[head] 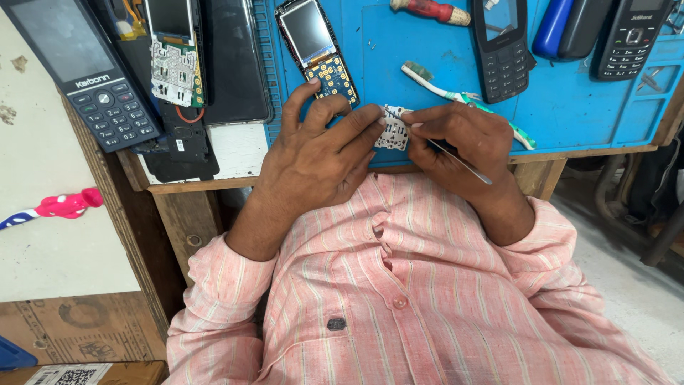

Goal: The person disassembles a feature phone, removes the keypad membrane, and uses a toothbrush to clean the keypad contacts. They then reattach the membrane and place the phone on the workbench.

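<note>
From the head view, the left hand (320,153) and the right hand (456,142) meet at the near edge of the desk (584,153), over a blue work mat (570,107). Between them sits a small white keypad piece (393,130), pinched by the left hand's fingertips (377,122) on one side and steadied by the right hand's on the other; it lies just at the mat's front edge. The right hand also grips a thin metal tool (459,160), its shaft running back across the hand toward the wrist and its tip hidden at the keypad piece. Just behind the hands lies a toothbrush (463,98) with a green and white handle. Left of it, close to the left hand's fingers, rests an opened phone (317,50) showing its screen and bare contact board. Farther back stand a black keypad phone (502,46), a red-handled screwdriver (431,10), and at the left a dark keypad phone (85,68) beside a stripped circuit board (174,64).
</note>
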